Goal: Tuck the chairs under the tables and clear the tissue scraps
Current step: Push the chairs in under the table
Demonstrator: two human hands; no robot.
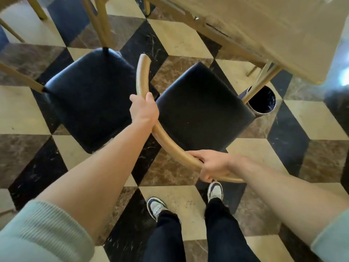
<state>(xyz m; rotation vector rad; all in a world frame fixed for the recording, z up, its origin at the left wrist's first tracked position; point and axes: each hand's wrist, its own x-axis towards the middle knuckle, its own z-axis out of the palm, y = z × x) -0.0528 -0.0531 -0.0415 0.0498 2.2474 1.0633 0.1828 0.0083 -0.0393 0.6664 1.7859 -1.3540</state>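
A wooden chair with a black padded seat stands in front of me, its curved wooden backrest rail arching from upper left to lower right. My left hand grips the rail on its left stretch. My right hand grips the rail near its right end. The chair sits outside the light wooden table at the upper right, its seat just short of the table's edge. A second chair with a black seat stands to the left, facing the other way. No tissue scraps are visible.
A round bin with a black liner stands on the floor under the table's corner, beside a table leg. More wooden chair legs show at the top left. The floor is checkered marble tile. My feet are below the chair.
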